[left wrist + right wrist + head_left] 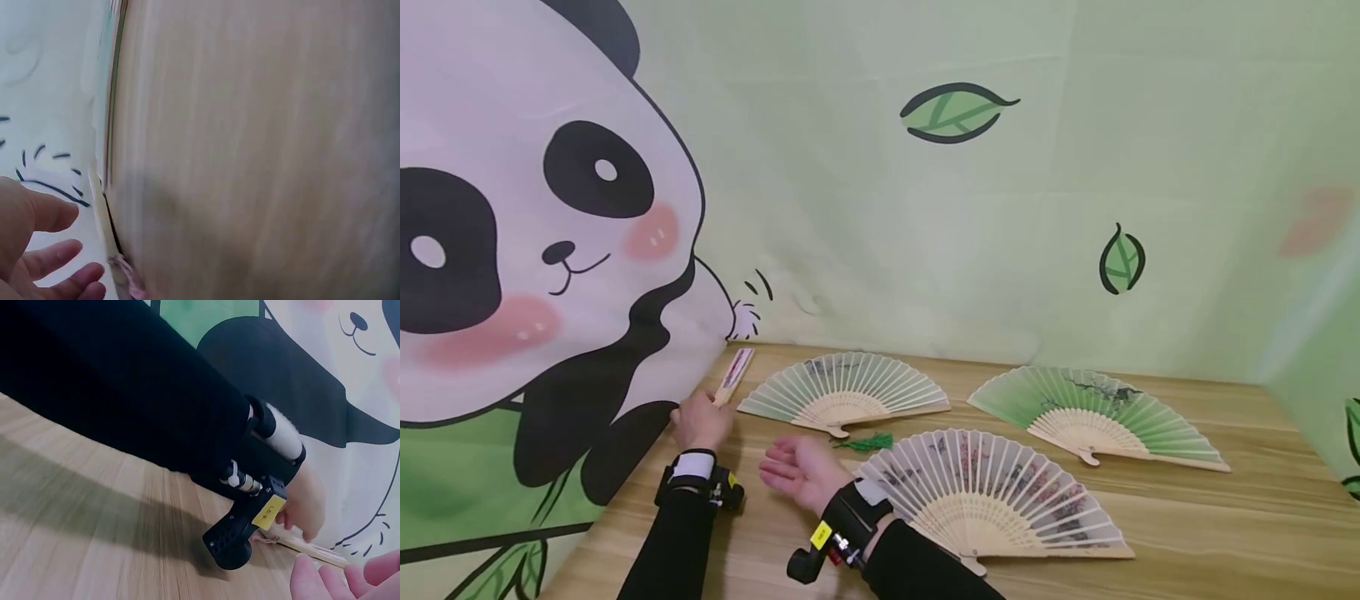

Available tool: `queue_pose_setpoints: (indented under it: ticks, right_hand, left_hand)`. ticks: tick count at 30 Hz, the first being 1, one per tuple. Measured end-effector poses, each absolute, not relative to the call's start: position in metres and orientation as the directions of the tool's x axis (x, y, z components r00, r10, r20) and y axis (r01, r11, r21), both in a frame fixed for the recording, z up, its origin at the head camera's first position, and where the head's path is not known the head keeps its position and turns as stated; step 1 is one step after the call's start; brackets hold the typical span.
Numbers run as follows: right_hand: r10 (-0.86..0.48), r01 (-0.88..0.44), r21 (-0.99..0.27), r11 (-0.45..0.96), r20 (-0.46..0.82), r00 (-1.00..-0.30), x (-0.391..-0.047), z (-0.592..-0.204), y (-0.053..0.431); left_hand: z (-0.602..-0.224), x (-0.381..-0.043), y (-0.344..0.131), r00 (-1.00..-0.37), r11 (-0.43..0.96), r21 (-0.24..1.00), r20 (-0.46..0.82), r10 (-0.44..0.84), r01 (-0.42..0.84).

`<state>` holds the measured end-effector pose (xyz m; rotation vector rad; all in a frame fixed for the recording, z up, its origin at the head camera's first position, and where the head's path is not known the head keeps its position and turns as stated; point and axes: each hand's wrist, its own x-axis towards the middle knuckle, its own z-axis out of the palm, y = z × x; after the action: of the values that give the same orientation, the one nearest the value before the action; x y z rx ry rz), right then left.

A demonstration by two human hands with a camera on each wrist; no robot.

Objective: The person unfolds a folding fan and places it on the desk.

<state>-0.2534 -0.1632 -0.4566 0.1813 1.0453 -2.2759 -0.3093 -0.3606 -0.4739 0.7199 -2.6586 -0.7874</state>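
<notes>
A folded fan (734,375) lies at the table's back left, with a pink cord (130,276) at its handle end. My left hand (703,422) is at that end; in the left wrist view its thumb and loosely bent fingers (57,257) stand just beside the fan's edge. My right hand (805,472) hovers over the table with fingers loosely extended and nothing in them. Near it lie an open pale green fan (842,387) with a green tassel (871,442) and an open white fan with pink flowers (992,492), which the right forearm partly overlaps.
Another open fan, bright green (1097,412), lies at the back right of the wooden table (1210,525). A pale green backdrop (850,208) with a large printed panda (617,275) stands behind and to the left. Both wrists wear black camera mounts.
</notes>
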Motion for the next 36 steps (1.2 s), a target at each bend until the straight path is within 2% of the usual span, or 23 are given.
queue_pose_setpoints:
  ticks: [4,8,20,27,30,36]
  right_hand:
    - [-0.472,0.598,-0.625,-0.501,-0.382,-0.794,-0.248,-0.455,-0.168]
    - [-0.469,0.606,-0.617,-0.503,-0.394,-0.791,-0.246,-0.455,-0.169]
    - [-0.475,0.63,-0.587,-0.508,-0.419,-0.774,-0.24,-0.461,-0.176]
    - [-0.461,0.625,-0.609,-0.489,-0.428,-0.777,-0.237,-0.461,-0.178]
    - [-0.46,0.622,-0.615,-0.485,-0.426,-0.779,-0.238,-0.462,-0.178]
    - [-0.464,0.588,-0.655,-0.473,-0.382,-0.799,-0.243,-0.459,-0.168]
  left_hand:
    - [-0.474,-0.302,-0.37,-0.828,0.706,0.545,0.036,-0.559,-0.453]
    - [-0.471,-0.297,-0.374,-0.838,0.727,0.501,0.007,-0.545,-0.469]
    - [-0.472,-0.294,-0.381,-0.897,0.839,0.402,0.085,-0.433,-0.367]
    - [-0.472,-0.289,-0.38,-0.911,0.865,0.35,0.068,-0.407,-0.36]
    - [-0.468,-0.285,-0.376,-0.92,0.883,0.338,0.104,-0.378,-0.324]
    - [-0.458,-0.28,-0.352,-0.912,0.886,0.417,0.25,-0.325,-0.201]
